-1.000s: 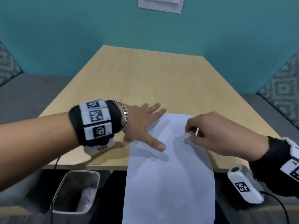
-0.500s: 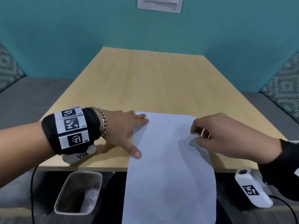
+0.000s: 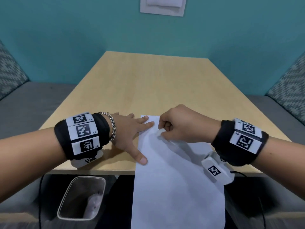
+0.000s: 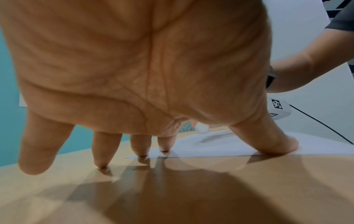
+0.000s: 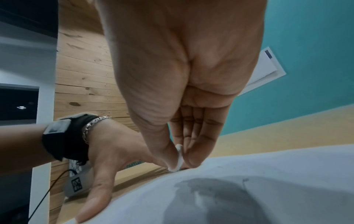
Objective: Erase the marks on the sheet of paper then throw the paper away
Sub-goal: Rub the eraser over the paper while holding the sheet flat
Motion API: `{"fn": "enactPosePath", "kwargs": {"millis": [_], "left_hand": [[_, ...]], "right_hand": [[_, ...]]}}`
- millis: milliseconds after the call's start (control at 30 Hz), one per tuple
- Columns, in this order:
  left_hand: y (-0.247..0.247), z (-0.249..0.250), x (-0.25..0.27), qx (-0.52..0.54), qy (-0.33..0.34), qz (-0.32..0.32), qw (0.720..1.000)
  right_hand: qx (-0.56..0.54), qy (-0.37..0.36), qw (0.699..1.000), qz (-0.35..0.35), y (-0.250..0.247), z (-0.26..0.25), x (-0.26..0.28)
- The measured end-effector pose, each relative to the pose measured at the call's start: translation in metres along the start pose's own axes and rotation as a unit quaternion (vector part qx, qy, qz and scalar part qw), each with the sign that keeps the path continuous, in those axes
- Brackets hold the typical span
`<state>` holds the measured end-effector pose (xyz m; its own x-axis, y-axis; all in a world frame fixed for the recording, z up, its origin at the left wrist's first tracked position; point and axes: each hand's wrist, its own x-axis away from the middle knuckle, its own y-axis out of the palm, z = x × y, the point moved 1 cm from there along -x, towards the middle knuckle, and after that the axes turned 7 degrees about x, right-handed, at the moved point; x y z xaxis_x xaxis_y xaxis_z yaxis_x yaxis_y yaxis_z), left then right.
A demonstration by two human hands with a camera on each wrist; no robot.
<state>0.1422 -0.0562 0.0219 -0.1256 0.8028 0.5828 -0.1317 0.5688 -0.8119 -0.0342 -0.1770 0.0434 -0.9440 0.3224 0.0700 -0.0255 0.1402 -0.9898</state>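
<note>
A white sheet of paper (image 3: pixel 178 179) lies on the wooden table (image 3: pixel 148 83) and overhangs its front edge. My left hand (image 3: pixel 142 139) lies flat and spread, with its thumb and two fingertips pressing on the sheet's left edge (image 4: pixel 220 145). My right hand (image 3: pixel 162 132) pinches a small white eraser (image 5: pixel 178 159) between thumb and fingers, its tip down on the paper near the top. The eraser (image 4: pixel 202 128) also shows past the left palm. A faint pencil mark (image 5: pixel 244 180) sits on the sheet (image 5: pixel 249 189) just right of the eraser.
A clear plastic bin (image 3: pixel 82 197) with some crumpled waste stands on the floor below the table's front left edge. Grey benches with patterned cushions (image 3: pixel 288 90) flank the table. A teal wall with a white panel (image 3: pixel 162 5) closes the back.
My left hand slid left from the middle of the sheet to its left edge. My right hand moved left with the eraser, onto the spot where the mark was.
</note>
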Motion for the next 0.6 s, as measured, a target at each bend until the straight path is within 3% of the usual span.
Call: {"fn": "enactPosePath", "kwargs": {"millis": [133, 300, 500, 600], "left_hand": [[0.002, -0.002, -0.001, 0.003, -0.005, -0.001, 1.000], [0.000, 0.001, 0.000, 0.004, 0.001, 0.000, 1.000], [0.000, 0.002, 0.001, -0.003, -0.010, -0.008, 1.000], [0.000, 0.002, 0.001, 0.001, -0.009, -0.008, 1.000]], "right_hand": [[0.029, 0.013, 0.999, 0.008, 0.005, -0.005, -0.009], [0.062, -0.056, 0.996, -0.035, 0.003, -0.025, -0.001], [0.076, 0.000, 0.997, -0.019, -0.006, -0.010, -0.018], [0.073, -0.036, 0.996, -0.031, -0.002, -0.022, -0.009]]}}
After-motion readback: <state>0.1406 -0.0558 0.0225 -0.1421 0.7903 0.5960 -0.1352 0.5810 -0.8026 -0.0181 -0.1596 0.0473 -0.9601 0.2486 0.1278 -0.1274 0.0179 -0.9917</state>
